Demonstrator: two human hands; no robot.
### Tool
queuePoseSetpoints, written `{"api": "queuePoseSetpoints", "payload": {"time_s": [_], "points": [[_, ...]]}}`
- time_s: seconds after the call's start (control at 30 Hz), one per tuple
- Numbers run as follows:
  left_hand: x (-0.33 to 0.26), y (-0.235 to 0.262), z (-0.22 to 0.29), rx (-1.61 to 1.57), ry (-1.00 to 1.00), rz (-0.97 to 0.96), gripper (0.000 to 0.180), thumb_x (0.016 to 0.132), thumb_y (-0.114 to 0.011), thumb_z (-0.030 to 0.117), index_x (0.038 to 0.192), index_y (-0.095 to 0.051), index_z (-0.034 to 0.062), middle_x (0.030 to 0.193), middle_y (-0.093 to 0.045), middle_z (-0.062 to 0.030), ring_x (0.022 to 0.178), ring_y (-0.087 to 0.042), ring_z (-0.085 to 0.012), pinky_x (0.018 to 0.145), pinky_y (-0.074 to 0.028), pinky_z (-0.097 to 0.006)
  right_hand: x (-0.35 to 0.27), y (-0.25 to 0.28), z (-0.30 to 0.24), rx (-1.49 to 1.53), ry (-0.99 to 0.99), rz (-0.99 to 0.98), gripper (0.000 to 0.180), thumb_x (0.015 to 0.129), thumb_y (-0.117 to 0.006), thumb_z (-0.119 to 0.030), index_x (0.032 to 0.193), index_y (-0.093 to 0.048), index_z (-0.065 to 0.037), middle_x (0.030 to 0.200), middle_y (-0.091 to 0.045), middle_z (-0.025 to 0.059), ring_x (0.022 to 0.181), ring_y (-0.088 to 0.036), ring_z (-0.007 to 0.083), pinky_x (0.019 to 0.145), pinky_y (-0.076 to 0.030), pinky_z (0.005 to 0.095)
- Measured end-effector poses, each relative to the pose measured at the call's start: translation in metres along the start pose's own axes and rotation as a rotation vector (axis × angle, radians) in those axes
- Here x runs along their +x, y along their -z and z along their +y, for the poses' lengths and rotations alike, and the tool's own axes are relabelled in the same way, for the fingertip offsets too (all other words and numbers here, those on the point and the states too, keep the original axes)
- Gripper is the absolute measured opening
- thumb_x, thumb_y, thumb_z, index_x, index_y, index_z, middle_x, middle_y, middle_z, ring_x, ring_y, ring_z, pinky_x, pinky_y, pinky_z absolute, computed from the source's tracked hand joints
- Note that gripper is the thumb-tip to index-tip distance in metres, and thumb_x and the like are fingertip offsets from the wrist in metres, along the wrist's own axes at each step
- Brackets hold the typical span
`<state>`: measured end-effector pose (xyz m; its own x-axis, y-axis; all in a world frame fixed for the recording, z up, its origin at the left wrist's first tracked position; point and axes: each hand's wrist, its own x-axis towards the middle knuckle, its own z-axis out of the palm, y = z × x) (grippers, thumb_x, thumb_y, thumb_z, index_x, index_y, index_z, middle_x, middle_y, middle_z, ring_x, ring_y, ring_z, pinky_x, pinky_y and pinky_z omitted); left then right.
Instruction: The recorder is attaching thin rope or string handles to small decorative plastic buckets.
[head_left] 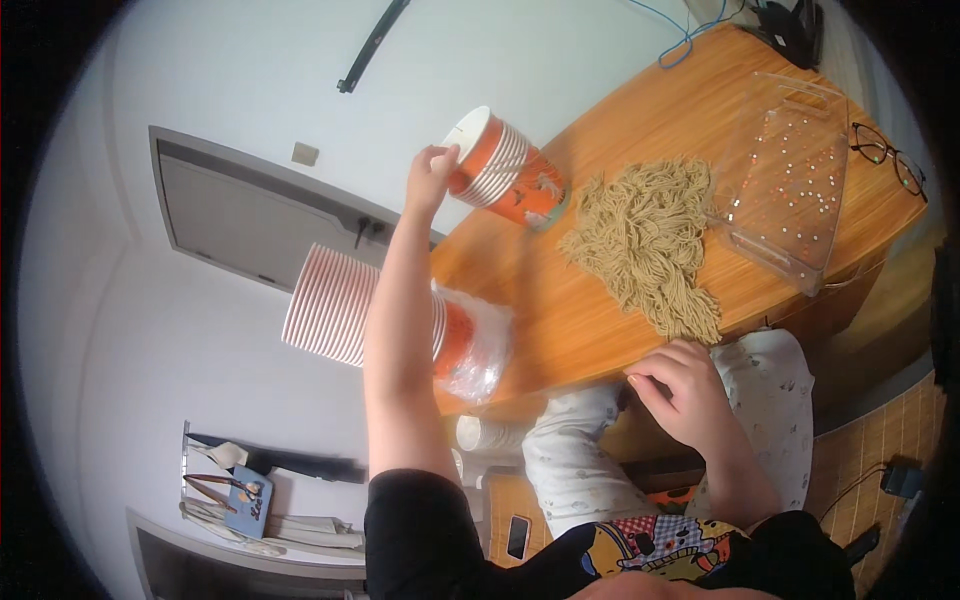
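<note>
My left hand [432,180] is stretched out to the far left of the table, its fingers closed on the rim of a short stack of orange paper cups [510,172]. The cups have white rims, and a printed picture runs round the outer one. My right hand [685,390] is curled in front of the table edge, above my lap; whether anything lies in its fingers is hidden. Closest to it is a loose heap of tan yarn-like strands [645,240]. Left of my forearm leans a taller stack of paper cups [335,305], partly wrapped in clear plastic [485,345].
On the right of the wooden table [540,310] lies a clear plastic tray [770,255] with small white and orange dots. Glasses [885,155] rest beside it, and a blue cable [685,40] crosses the far edge. A phone [518,537] lies below left.
</note>
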<state>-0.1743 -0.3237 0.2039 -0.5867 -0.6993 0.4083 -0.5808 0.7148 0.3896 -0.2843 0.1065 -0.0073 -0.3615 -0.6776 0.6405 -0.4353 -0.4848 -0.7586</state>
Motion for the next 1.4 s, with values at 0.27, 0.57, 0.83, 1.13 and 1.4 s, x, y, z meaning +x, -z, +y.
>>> {"api": "queuePoseSetpoints", "payload": {"time_s": [0.27, 0.57, 0.83, 1.13, 1.4], "points": [[-0.010, -0.012, -0.013, -0.023, 0.089, -0.028, 0.067, 0.094, -0.062, 0.054, 0.127, -0.058, -0.0032, 0.110, -0.068, -0.0146, 0.105, -0.063, -0.0212, 0.094, -0.047, -0.034, 0.001, -0.002, 0.000, -0.004, -0.012, 0.007, 0.005, 0.085, -0.070, -0.009, 0.084, -0.067, -0.006, 0.077, -0.066, 0.0067, 0.074, -0.061, 0.0278, 0.072, -0.045, 0.0397], [-0.012, -0.011, 0.012, 0.131, 0.236, 0.034, 0.090, 0.076, -0.071, 0.068, 0.121, -0.062, -0.0088, 0.119, -0.066, -0.0282, 0.113, -0.065, -0.0334, 0.095, -0.051, -0.039, 0.000, -0.004, 0.001, -0.014, -0.017, -0.024, 0.005, 0.085, -0.070, -0.009, 0.083, -0.067, -0.006, 0.078, -0.066, 0.0064, 0.074, -0.061, 0.0282, 0.071, -0.045, 0.0403], [0.009, -0.022, 0.005, 0.176, 0.309, -0.014, 0.091, 0.075, -0.072, 0.070, 0.121, -0.062, -0.0084, 0.110, -0.069, -0.0249, 0.105, -0.067, -0.0300, 0.090, -0.052, -0.039, 0.000, -0.004, 0.002, -0.015, -0.022, -0.015, 0.005, 0.086, -0.069, -0.010, 0.084, -0.067, -0.006, 0.078, -0.067, 0.0070, 0.074, -0.061, 0.0289, 0.072, -0.046, 0.0408], [0.002, -0.025, 0.035, 0.022, 0.562, -0.120, 0.123, 0.067, -0.078, 0.070, 0.148, -0.032, -0.0105, 0.152, -0.032, -0.0338, 0.145, -0.027, -0.0445, 0.117, -0.023, -0.057, 0.000, -0.004, 0.003, -0.023, -0.033, -0.024, 0.006, 0.087, -0.069, -0.011, 0.085, -0.067, -0.006, 0.080, -0.066, 0.0077, 0.077, -0.062, 0.0297, 0.074, -0.047, 0.0412], [0.023, -0.018, 0.024, 0.047, 0.611, -0.379, 0.139, 0.061, -0.077, 0.077, 0.157, -0.016, -0.0030, 0.162, -0.011, -0.0299, 0.152, -0.008, -0.0445, 0.118, -0.010, -0.064, -0.001, -0.005, 0.004, -0.037, -0.051, -0.030, 0.005, 0.086, -0.069, -0.010, 0.085, -0.067, -0.005, 0.080, -0.066, 0.0085, 0.077, -0.062, 0.0300, 0.074, -0.048, 0.0409]]}}
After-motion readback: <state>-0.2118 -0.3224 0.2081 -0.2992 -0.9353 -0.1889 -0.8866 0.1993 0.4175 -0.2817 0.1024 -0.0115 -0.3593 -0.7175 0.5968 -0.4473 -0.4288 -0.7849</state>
